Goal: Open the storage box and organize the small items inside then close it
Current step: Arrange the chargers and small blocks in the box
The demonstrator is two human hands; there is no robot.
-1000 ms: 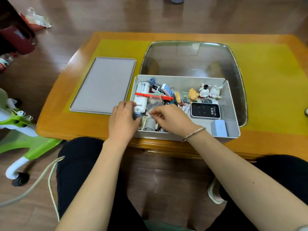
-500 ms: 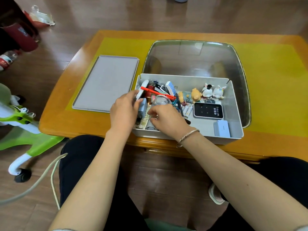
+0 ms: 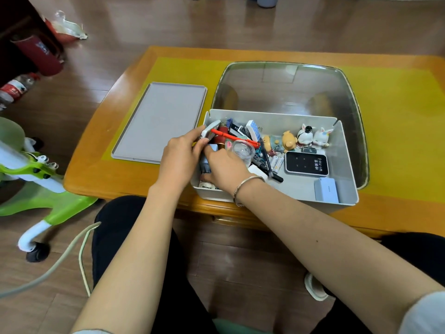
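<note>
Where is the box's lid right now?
In the head view the grey lid lies flat on the table, left of the open storage box.

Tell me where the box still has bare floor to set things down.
Storage box: bare floor between the black Wi-Fi device and the pale blue case. Crowded at its left end, where both hands work among the red pen and clutter.
</note>
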